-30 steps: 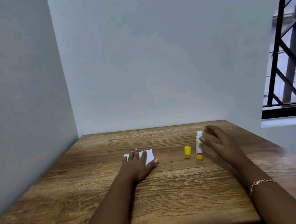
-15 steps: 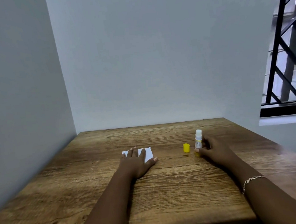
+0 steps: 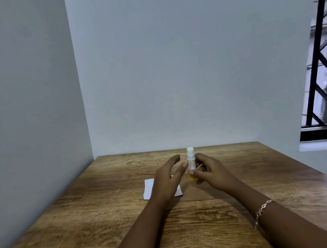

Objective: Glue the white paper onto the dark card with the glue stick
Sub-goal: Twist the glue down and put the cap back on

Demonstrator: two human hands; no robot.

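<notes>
The white paper (image 3: 148,187) lies flat on the wooden table (image 3: 108,219), partly hidden under my raised left hand. My right hand (image 3: 211,172) grips the uncapped glue stick (image 3: 191,160) upright, its white tip up and yellow base down, just above the table. My left hand (image 3: 167,180) hovers over the paper with fingers straight, its fingertips close to the glue stick's left side. No dark card is visible. The yellow cap is out of sight behind the hands.
Grey walls close in the table at the left and the back. A barred window (image 3: 321,68) is at the right. The table's right edge (image 3: 303,170) runs diagonally toward me.
My right hand has lifted the glue stick and carried it left toward the paper. My left hand has come up off the paper toward the stick.
</notes>
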